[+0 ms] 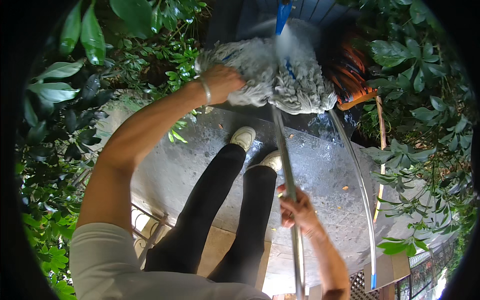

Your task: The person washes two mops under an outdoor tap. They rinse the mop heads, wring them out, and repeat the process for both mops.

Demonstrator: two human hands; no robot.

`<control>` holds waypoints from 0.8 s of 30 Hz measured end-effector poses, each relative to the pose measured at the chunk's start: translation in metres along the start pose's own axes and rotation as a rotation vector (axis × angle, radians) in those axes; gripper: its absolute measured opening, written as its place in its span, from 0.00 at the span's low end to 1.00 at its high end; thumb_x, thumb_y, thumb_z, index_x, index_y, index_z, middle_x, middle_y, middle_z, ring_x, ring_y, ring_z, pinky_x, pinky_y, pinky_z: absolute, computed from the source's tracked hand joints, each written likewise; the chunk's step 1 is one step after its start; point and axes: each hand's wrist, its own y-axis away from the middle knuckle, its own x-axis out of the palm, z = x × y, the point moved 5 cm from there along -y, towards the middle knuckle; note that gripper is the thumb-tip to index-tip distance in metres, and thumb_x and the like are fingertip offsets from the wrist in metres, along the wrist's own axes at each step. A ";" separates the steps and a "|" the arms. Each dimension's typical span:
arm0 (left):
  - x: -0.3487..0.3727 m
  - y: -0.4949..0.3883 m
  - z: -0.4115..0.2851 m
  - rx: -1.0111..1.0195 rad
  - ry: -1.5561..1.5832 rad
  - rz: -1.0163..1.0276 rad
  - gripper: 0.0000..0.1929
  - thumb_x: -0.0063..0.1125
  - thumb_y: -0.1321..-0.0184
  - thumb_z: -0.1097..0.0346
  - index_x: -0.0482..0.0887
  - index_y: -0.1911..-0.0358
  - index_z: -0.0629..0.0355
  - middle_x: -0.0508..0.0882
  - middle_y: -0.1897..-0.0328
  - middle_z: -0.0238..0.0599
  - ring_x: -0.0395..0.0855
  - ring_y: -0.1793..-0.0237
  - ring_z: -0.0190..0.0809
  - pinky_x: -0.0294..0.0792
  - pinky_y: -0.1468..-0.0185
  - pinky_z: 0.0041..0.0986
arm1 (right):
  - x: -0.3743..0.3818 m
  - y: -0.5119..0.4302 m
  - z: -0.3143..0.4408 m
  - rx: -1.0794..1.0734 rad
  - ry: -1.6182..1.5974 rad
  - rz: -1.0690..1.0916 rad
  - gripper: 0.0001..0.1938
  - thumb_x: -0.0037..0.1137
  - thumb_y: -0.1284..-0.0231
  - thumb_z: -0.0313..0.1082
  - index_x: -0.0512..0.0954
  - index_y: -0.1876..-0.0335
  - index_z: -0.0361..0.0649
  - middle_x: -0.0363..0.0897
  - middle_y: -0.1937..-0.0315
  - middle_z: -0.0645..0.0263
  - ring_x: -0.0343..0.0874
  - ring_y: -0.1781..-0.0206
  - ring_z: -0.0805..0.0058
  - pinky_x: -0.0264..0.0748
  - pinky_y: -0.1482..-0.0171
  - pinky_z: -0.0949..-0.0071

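Note:
My right hand (298, 210) is wrapped around the metal handle (280, 146) of a string mop, below its head. At the top of the view, my left hand (225, 83), with a bangle on the wrist, is curled into the pale strands of the left mop head (255, 63). Its fingertips are partly hidden there. A second mop head (305, 88) lies against the first, its own metal handle (356, 165) slanting down to a blue end. Water sprays onto the mop heads from under a blue spout-like piece (284, 18).
An orange-and-black broom (352, 78) stands right of the mops, near a thin wooden pole (381, 150). Leafy shrubs (416, 112) crowd both sides. Wet grey paving (322, 165) lies around my shoes (243, 138). Metal railing (150, 228) shows at lower left.

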 end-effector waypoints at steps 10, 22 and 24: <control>-0.116 0.108 -0.055 -0.056 0.153 -0.121 0.31 0.60 0.66 0.75 0.83 0.48 0.56 0.84 0.60 0.38 0.81 0.56 0.49 0.74 0.56 0.40 | 0.083 0.094 -0.077 -0.126 -0.043 -0.086 0.16 0.55 0.36 0.24 0.68 0.44 0.32 0.68 0.83 0.69 0.67 0.88 0.81 0.61 0.84 0.79; -0.231 0.198 -0.114 -0.107 0.485 -0.653 0.28 0.55 0.67 0.76 0.84 0.52 0.63 0.86 0.53 0.50 0.84 0.59 0.54 0.77 0.57 0.37 | 0.088 0.233 -0.092 -0.277 0.197 -0.279 0.22 0.55 0.37 0.25 0.72 0.36 0.42 0.74 0.78 0.72 0.68 0.79 0.86 0.64 0.78 0.79; -0.211 0.179 -0.127 -0.125 0.548 -0.727 0.28 0.56 0.65 0.76 0.84 0.52 0.64 0.86 0.56 0.51 0.85 0.58 0.55 0.76 0.55 0.36 | 0.073 0.233 -0.091 -0.148 0.302 -0.298 0.21 0.55 0.36 0.27 0.71 0.36 0.41 0.73 0.73 0.70 0.69 0.76 0.88 0.62 0.78 0.85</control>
